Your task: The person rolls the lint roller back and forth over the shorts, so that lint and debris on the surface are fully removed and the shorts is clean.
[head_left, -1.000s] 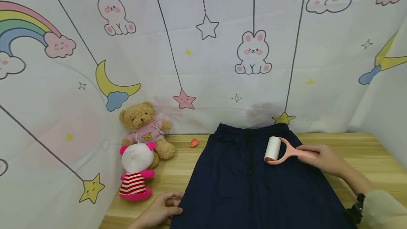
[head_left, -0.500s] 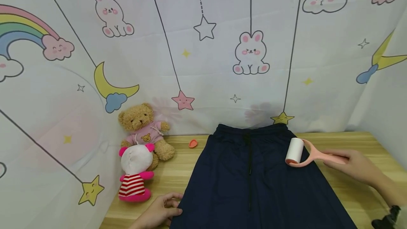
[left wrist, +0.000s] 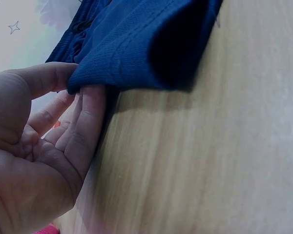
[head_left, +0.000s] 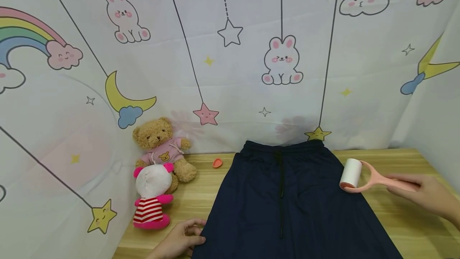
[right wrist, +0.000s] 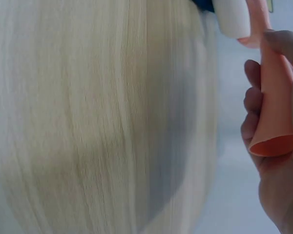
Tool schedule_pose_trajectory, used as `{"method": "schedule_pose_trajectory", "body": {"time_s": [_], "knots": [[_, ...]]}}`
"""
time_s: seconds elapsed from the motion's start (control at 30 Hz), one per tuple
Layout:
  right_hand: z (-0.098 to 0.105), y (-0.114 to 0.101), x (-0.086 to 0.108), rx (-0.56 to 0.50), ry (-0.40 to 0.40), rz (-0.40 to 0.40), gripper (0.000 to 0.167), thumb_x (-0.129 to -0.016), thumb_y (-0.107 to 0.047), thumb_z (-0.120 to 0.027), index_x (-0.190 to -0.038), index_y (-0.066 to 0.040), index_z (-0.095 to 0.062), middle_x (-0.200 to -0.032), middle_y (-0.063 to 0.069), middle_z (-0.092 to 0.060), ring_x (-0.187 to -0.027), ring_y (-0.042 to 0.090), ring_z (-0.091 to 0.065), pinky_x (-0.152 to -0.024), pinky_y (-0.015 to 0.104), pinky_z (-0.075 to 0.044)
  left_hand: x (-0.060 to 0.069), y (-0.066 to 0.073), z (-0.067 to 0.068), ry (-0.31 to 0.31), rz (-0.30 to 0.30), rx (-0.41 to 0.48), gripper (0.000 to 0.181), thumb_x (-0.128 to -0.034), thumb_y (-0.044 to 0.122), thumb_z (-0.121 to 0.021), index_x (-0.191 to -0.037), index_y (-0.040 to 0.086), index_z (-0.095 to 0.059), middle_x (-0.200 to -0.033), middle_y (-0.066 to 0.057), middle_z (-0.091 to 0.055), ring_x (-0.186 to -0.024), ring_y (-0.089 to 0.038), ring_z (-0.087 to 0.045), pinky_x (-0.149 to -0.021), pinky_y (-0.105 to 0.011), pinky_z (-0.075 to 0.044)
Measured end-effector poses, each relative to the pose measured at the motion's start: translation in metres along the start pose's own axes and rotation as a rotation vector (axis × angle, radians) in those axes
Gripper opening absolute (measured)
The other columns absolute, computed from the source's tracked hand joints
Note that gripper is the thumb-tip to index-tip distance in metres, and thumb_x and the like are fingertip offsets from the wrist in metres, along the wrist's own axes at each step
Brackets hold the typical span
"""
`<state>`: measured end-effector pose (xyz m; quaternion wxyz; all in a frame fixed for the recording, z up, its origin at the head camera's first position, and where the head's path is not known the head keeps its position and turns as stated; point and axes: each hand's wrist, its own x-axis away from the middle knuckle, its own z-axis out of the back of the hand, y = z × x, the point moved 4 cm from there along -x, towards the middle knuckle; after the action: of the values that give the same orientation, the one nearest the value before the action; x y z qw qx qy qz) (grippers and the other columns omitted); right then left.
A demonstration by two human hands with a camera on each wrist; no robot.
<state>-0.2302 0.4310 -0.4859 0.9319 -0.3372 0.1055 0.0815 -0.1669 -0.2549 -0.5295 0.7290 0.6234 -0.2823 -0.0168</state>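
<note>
Dark blue shorts (head_left: 280,195) with a black drawstring lie spread on the wooden table. At their lower left edge the left hand (head_left: 181,236) pinches the fabric; in the left wrist view the thumb and fingers of that hand (left wrist: 49,131) hold the hem (left wrist: 122,63). The right hand (head_left: 427,195) grips the pink handle of a lint roller (head_left: 375,179), whose white cylinder is at the shorts' upper right edge. The right wrist view shows the fingers of the right hand (right wrist: 278,185) wrapped round the handle (right wrist: 276,97).
A brown teddy bear (head_left: 165,147) in a pink top sits at the back left, with a white and pink plush toy (head_left: 152,195) in front of it. A small orange oval piece (head_left: 217,163) lies beside them. A printed cloth (head_left: 237,71) hangs behind the table (head_left: 399,163).
The right hand has moved right with the lint roller, from over the shorts to their right edge. The left hand stays at the lower left edge. The head view has shifted slightly.
</note>
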Motion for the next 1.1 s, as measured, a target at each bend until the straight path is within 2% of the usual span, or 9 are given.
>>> {"method": "schedule_pose_trajectory", "body": {"time_s": [0.1,0.23,0.4,0.57,0.63,0.73,0.93,1.1], "knots": [[0.001,0.003,0.001,0.001,0.015,0.003,0.037,-0.091,-0.024,-0.083,-0.119,-0.001,-0.077,-0.099,-0.013,-0.075,-0.082,-0.007,-0.064,-0.061,0.021,-0.053,0.001,0.001,0.0,0.003,0.006,0.001,0.045,-0.0947,0.004,-0.07,-0.137,-0.006,-0.056,-0.095,-0.009,-0.069,-0.075,-0.02,-0.071,-0.065,-0.034,-0.06],[0.001,0.006,0.004,0.004,0.039,0.027,0.035,-0.088,-0.02,-0.086,-0.116,-0.002,-0.078,-0.099,-0.007,-0.077,-0.083,-0.01,-0.062,-0.061,0.018,-0.051,0.003,0.002,-0.001,0.005,0.009,-0.001,0.046,-0.0945,0.005,-0.07,-0.137,-0.005,-0.056,-0.095,-0.009,-0.068,-0.075,-0.02,-0.07,-0.066,-0.034,-0.06],[-0.003,0.004,0.002,0.023,0.043,0.05,0.033,-0.086,-0.022,-0.088,-0.114,-0.007,-0.08,-0.098,-0.007,-0.077,-0.084,-0.011,-0.061,-0.062,0.015,-0.048,0.003,0.002,0.0,0.008,0.008,-0.013,0.046,-0.0945,0.006,-0.07,-0.137,-0.005,-0.057,-0.095,-0.008,-0.068,-0.074,-0.019,-0.07,-0.065,-0.034,-0.06],[-0.012,-0.003,-0.004,0.05,0.009,0.033,0.034,-0.087,-0.028,-0.086,-0.116,-0.011,-0.08,-0.102,0.006,-0.078,-0.085,-0.01,-0.06,-0.064,0.018,-0.047,0.002,0.0,0.0,0.012,0.011,-0.014,0.046,-0.0943,0.006,-0.071,-0.137,-0.005,-0.057,-0.094,-0.008,-0.068,-0.074,-0.019,-0.07,-0.065,-0.034,-0.06],[-0.017,-0.007,-0.008,0.051,-0.019,0.006,0.037,-0.09,-0.032,-0.084,-0.12,-0.01,-0.079,-0.106,0.011,-0.077,-0.085,-0.009,-0.061,-0.064,0.022,-0.049,0.002,0.0,0.001,0.012,0.009,-0.011,0.046,-0.0942,0.005,-0.071,-0.137,-0.005,-0.057,-0.095,-0.008,-0.068,-0.074,-0.019,-0.07,-0.066,-0.035,-0.06],[-0.024,-0.014,-0.015,0.054,-0.037,0.005,0.039,-0.091,-0.033,-0.083,-0.121,-0.009,-0.078,-0.109,0.017,-0.076,-0.084,-0.008,-0.06,-0.064,0.026,-0.05,0.001,-0.001,0.001,0.012,0.008,-0.008,0.046,-0.0941,0.005,-0.071,-0.137,-0.005,-0.057,-0.095,-0.008,-0.068,-0.075,-0.02,-0.07,-0.066,-0.035,-0.06],[-0.042,-0.03,-0.028,0.013,-0.064,0.036,0.041,-0.093,-0.034,-0.08,-0.124,-0.008,-0.076,-0.114,0.019,-0.074,-0.085,-0.004,-0.063,-0.065,0.027,-0.052,0.0,-0.001,0.001,0.01,0.005,0.007,0.046,-0.094,0.005,-0.071,-0.137,-0.004,-0.057,-0.095,-0.008,-0.068,-0.075,-0.02,-0.071,-0.066,-0.035,-0.06],[-0.06,-0.041,-0.04,-0.018,-0.107,0.048,0.044,-0.095,-0.039,-0.078,-0.129,-0.011,-0.074,-0.118,0.017,-0.073,-0.088,0.0,-0.065,-0.067,0.029,-0.053,0.0,0.001,0.0,0.009,0.005,0.01,0.046,-0.094,0.004,-0.071,-0.137,-0.005,-0.056,-0.096,-0.009,-0.069,-0.076,-0.021,-0.071,-0.066,-0.036,-0.06]]}}
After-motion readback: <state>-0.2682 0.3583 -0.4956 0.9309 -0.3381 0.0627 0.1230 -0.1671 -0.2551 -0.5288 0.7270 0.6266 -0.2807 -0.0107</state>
